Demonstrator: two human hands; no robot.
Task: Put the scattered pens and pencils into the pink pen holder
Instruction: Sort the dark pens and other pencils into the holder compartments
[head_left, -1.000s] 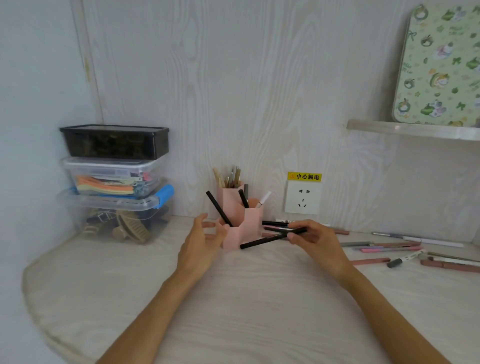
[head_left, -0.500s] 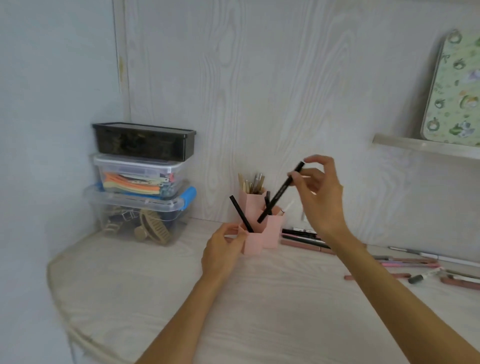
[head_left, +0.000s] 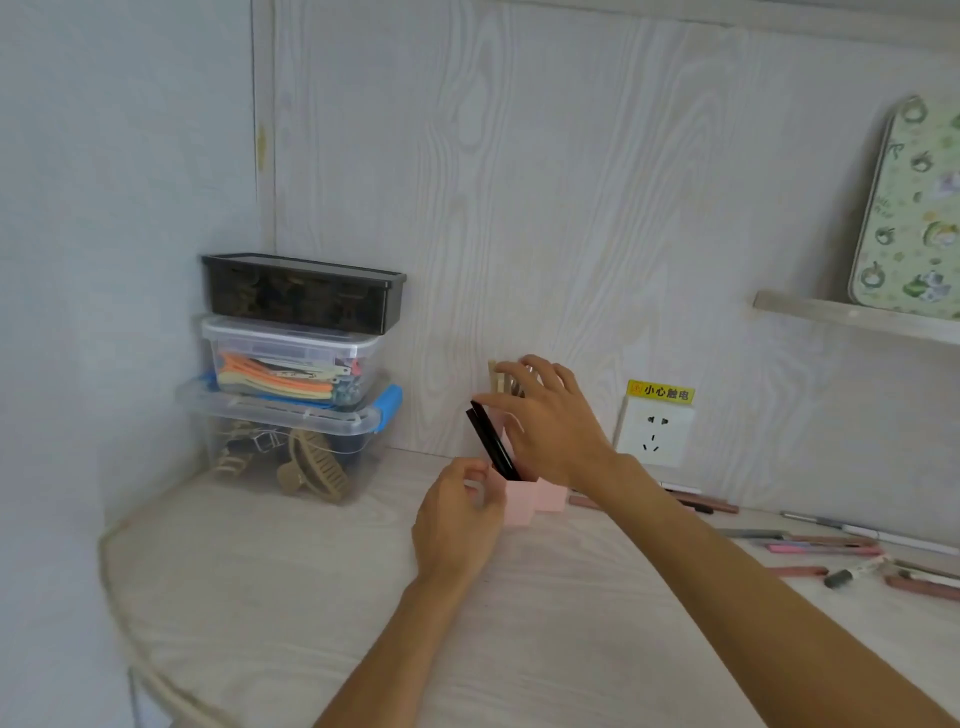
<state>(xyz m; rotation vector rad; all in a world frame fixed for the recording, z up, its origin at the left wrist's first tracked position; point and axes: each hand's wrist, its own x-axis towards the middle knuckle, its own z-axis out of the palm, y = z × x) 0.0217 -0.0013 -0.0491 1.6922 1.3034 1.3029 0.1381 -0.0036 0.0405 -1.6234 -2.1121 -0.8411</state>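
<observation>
The pink pen holder (head_left: 524, 501) stands on the desk by the back wall, mostly hidden behind my hands. Two black pens (head_left: 493, 447) lean side by side in its front compartment. My right hand (head_left: 550, 431) hovers over the holder with its fingers spread and its thumb resting on the pens' top ends. My left hand (head_left: 457, 525) grips the holder's left side. Beige pencil tips (head_left: 494, 375) show in the back compartment. Several scattered pens (head_left: 826, 545) and a grey-capped marker (head_left: 852, 574) lie on the desk to the right.
Three plastic storage boxes (head_left: 291, 364) are stacked in the left corner. A wall socket (head_left: 654, 434) sits just right of the holder. A shelf (head_left: 852, 314) with a patterned tin juts out at upper right. The desk's rounded edge (head_left: 119, 597) curves on the left.
My right hand picked a black pen off the desk, raised it and lowered it into the holder beside the other black pen. Its fingers have spread. The view shifted left.
</observation>
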